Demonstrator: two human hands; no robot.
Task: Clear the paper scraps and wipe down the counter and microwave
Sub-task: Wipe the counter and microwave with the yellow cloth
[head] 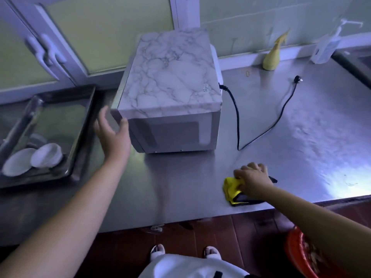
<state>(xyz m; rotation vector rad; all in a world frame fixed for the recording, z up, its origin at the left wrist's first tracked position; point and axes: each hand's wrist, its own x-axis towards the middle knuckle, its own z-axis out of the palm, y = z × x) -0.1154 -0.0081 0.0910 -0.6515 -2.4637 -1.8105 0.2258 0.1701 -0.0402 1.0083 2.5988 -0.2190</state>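
A microwave [172,93] with a marble-pattern top stands on the steel counter [180,183], its vented side turned toward me. My left hand [112,133] is open at its near left corner, with the thumb touching the corner edge. My right hand [254,177] grips a yellow and dark cloth [232,187] that lies on the counter near the front edge, right of the microwave. No paper scraps show on the counter.
The microwave's black cord [267,129] lies unplugged across the counter to the right. A yellow spray bottle [273,55] and a clear pump bottle [325,47] stand at the back wall. A metal tray [80,137] with white bowls [32,159] sits left. A red basin [299,253] is on the floor.
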